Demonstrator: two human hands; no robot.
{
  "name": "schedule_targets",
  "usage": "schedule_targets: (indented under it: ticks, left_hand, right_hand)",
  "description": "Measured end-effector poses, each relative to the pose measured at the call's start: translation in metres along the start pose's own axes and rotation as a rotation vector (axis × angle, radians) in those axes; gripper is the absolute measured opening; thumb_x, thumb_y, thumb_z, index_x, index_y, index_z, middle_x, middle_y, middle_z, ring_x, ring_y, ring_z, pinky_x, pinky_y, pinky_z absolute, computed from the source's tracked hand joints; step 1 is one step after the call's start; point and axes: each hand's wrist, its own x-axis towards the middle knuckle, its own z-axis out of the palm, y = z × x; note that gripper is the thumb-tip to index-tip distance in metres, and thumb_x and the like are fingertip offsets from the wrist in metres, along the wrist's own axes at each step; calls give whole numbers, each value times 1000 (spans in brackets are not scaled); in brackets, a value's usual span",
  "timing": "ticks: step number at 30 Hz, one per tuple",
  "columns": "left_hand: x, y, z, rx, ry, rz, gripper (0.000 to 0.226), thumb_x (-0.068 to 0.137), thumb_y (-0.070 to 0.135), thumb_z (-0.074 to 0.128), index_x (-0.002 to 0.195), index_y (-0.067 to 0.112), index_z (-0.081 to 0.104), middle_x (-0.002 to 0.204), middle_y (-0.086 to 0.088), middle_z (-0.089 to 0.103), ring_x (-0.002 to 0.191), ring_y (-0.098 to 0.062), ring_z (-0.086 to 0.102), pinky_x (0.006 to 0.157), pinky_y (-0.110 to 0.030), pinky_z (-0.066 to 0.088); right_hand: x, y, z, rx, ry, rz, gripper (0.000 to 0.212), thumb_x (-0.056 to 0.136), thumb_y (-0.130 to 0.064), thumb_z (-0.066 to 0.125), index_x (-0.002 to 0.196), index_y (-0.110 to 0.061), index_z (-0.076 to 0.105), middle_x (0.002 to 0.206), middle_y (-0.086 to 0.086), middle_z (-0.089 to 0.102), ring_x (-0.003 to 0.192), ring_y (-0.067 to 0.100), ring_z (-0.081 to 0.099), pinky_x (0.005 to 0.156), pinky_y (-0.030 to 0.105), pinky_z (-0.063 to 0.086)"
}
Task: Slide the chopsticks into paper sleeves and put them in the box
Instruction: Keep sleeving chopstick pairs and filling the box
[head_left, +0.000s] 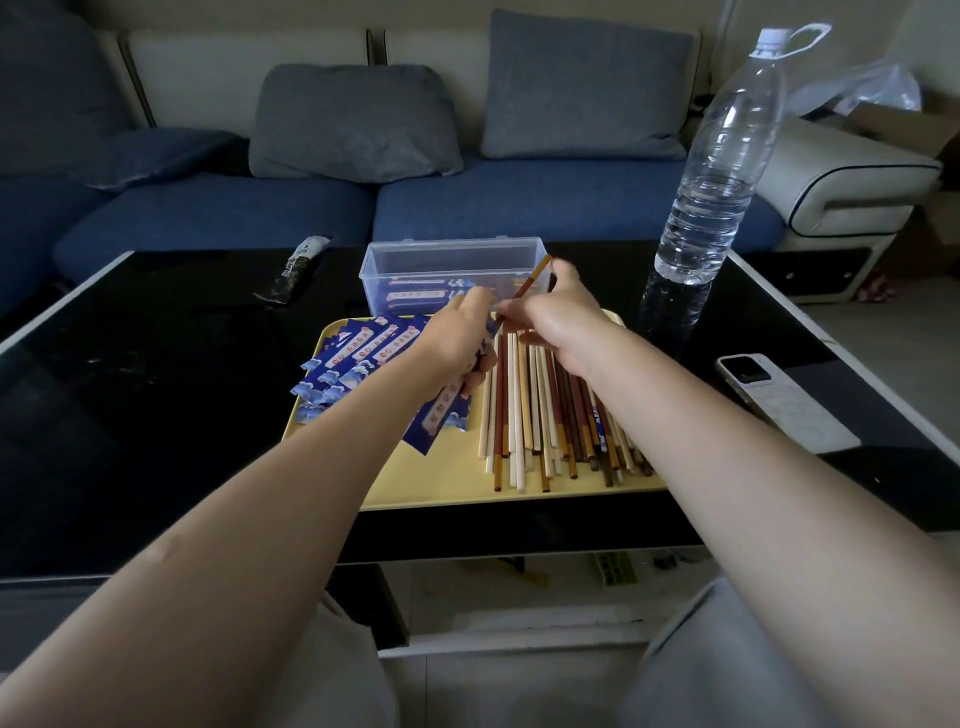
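Observation:
My left hand (460, 338) grips a blue paper sleeve (441, 415) that hangs down toward me over the yellow tray (452, 483). My right hand (558, 317) pinches a brown chopstick (532, 278) whose upper end points up and right over the box; its lower end meets the sleeve's mouth between my hands. Several loose chopsticks (550, 421), pale and brown, lie on the tray's right half. Several blue sleeves (353, 364) are fanned out on its left half. The clear plastic box (452, 260) stands behind the tray and holds sleeved chopsticks.
A tall water bottle (722, 171) stands on the black table (156, 364) to the right of the box. A white phone (784, 400) lies at the right edge. A dark wrapped packet (296, 270) lies left of the box. A blue sofa is behind.

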Motion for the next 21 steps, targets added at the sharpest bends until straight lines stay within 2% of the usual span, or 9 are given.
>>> schedule_targets:
  ticks: [2,4,6,8,10,13,15,18,21]
  left_hand:
    - [-2,0,-2,-74,-13,-33,27,100,34,30,108,14,45,62,-5,52,44,-15,44,45,-24,38]
    - [-4,1,-3,-96,-37,-45,20,100,29,32,105,14,43,62,-5,51,42,-15,43,45,-24,38]
    - [-6,2,-5,-101,-56,-64,16,100,26,33,95,13,42,60,-5,51,41,-16,42,45,-24,38]
    - [-8,4,-8,-66,-34,-81,19,101,23,34,87,13,42,58,-4,51,40,-16,43,43,-23,38]
    - [-8,6,-11,-22,24,-80,23,102,21,36,83,12,45,58,-4,54,37,-16,47,39,-22,41]
    - [-8,6,-15,58,96,-142,24,104,19,45,82,11,49,64,-6,56,35,-12,54,30,-15,39]
    - [-6,1,-16,24,65,-223,18,104,24,48,94,9,52,72,-8,61,51,-15,60,38,-17,48]
    - [-8,-3,-14,-39,51,-294,21,104,28,48,112,9,53,83,-14,69,63,-23,67,68,-35,61]
    - [-7,-2,-11,44,90,-348,23,104,26,47,101,5,54,80,-13,66,65,-23,65,66,-33,59]
  right_hand:
    - [1,0,-2,-75,-1,-42,101,86,-16,78,159,-29,9,137,0,51,103,9,58,80,25,49]
    - [2,3,-4,-111,-83,-72,107,83,-20,81,159,-34,7,141,3,51,108,13,61,84,28,53]
    - [2,5,-6,-134,-150,-77,96,84,-23,80,156,-35,18,131,3,56,92,11,67,73,27,59]
    - [6,7,-9,-130,-127,-77,81,91,-26,72,155,-34,23,129,3,58,87,13,69,72,30,61]
    - [8,12,-9,-175,-107,-57,68,98,-24,63,154,-30,25,115,6,68,81,18,72,67,33,61]
    - [4,16,-3,-653,-222,-50,35,100,-21,57,134,-19,50,95,7,68,74,18,70,59,29,57]
    - [-4,17,5,-895,-369,-11,18,100,-25,57,114,-14,58,90,6,65,74,18,67,57,26,53]
    - [-8,23,23,-1084,-395,-32,17,99,-28,57,101,-11,60,84,2,58,82,20,62,63,25,48]
    - [-2,32,39,-1171,-309,-38,30,97,-29,56,120,-12,65,107,5,63,102,27,61,83,34,49]
